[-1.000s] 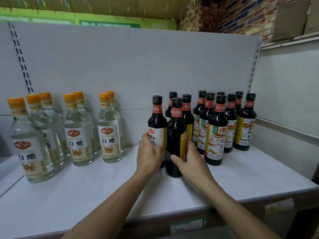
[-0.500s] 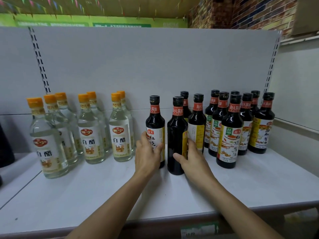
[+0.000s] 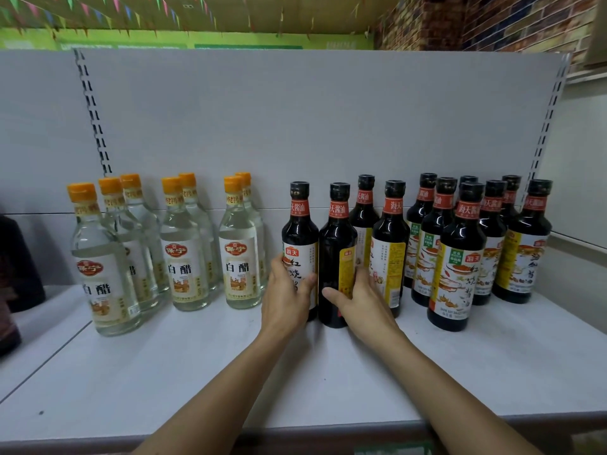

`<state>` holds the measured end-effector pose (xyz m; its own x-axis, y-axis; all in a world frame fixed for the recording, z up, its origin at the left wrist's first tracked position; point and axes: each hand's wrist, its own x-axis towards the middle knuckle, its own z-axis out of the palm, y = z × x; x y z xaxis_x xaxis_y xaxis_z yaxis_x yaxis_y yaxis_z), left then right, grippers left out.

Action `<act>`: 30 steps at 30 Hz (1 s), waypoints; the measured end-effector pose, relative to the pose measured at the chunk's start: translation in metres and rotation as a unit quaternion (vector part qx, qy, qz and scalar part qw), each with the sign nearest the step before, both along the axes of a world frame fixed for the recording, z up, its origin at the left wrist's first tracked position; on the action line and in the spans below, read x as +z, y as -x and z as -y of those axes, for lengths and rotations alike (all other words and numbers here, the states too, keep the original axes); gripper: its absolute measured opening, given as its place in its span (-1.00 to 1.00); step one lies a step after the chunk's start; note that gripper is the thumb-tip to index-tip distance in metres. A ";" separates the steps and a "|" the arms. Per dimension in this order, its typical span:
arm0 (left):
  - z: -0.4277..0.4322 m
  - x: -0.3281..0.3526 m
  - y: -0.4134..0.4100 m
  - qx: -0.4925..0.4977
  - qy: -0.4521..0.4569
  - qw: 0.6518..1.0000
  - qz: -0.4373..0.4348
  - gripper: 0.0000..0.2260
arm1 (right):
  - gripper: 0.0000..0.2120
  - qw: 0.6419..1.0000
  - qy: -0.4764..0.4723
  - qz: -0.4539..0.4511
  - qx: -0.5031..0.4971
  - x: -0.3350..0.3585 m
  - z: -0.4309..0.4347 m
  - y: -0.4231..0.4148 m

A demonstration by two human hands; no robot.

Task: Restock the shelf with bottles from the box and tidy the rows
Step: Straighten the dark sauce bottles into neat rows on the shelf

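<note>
1. dark soy sauce bottles (image 3: 460, 257) with black caps and red neck bands stand upright in rows on the right half of the white shelf (image 3: 197, 372), towards the far side.
2. the left hand (image 3: 285, 300) grips the leftmost dark bottle (image 3: 299, 224) low on its body, with the thumb across the white label and the fingers curled round its left side.
3. the right hand (image 3: 361, 300) grips the neighbouring bottle (image 3: 336, 244), with the thumb on its front and the fingers wrapped round its right side, over a yellow label that is turned to the right.
4. these two bottles stand upright, just beside each other, at the left end of the dark group, with two more dark bottles right behind them.
5. clear white vinegar bottles (image 3: 238, 257) with orange caps stand in rows on the left half of the shelf, near the left hand's bottle but not touching it.
6. a pale grey back panel (image 3: 295, 126) rises behind all the bottles. above it a brick wall (image 3: 492, 21) shows at far right, and coloured bunting (image 3: 98, 8) hangs at far left.
</note>
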<state>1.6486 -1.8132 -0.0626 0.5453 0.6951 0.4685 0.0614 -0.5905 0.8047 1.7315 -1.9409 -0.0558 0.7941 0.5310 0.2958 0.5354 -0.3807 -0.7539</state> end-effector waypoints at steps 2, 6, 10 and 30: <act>-0.003 -0.002 -0.001 -0.001 -0.002 1.000 0.001 -0.44 | -0.26 1.000 0.013 -0.001 -0.005 0.001 -0.004 -0.003; -0.006 -0.003 -0.003 0.004 -0.002 1.000 0.008 -0.44 | -0.31 0.999 0.043 0.013 -0.012 0.003 -0.010 -0.006; -0.010 -0.003 -0.007 0.006 0.002 1.000 0.014 -0.44 | -0.17 0.999 0.050 0.007 -0.015 0.007 -0.017 -0.010; -0.026 -0.006 -0.029 0.011 0.010 1.000 0.024 -0.42 | -0.25 0.994 0.091 -0.037 0.054 0.007 -0.030 -0.026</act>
